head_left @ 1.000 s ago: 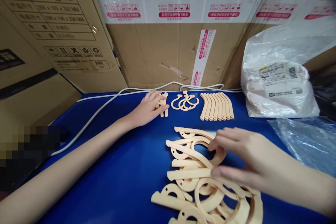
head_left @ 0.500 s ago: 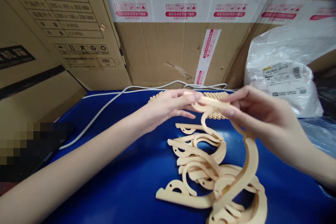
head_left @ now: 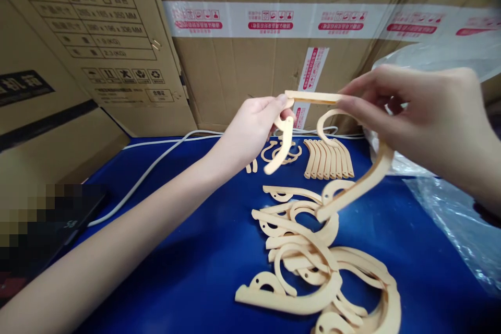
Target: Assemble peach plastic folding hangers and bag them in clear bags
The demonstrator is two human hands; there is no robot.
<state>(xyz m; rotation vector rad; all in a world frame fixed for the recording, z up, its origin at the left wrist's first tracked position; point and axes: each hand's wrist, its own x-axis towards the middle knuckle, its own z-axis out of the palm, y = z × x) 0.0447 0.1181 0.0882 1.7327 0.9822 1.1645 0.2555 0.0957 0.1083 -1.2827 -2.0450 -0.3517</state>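
Observation:
Both my hands are closed on a pale wood-coloured folding hanger (head_left: 313, 96), raised above the table. My left hand (head_left: 256, 122) pinches the far-left end of its bar, where a short curved piece (head_left: 284, 146) hangs below the fingers. My right hand (head_left: 415, 104) grips the other end between thumb and fingers. A round hook (head_left: 323, 125) and a longer curved arm (head_left: 362, 182) hang below that hand. Under the hanger lies a loose heap of similar folding hangers (head_left: 297, 302). The joint inside my left fingers is partly hidden.
Behind the heap, several slim curved arm pieces (head_left: 329, 162) lie in a neat row, beside loose hook pieces (head_left: 270, 154). Cardboard boxes (head_left: 235, 73) wall the back and left of the blue table (head_left: 176, 271). A white cable (head_left: 148, 172) and clear plastic (head_left: 457, 229) lie on it.
Both hands have risen with the hanger, away from the heap. Its bar has levelled out, and the short curved piece at my left hand has come into view.

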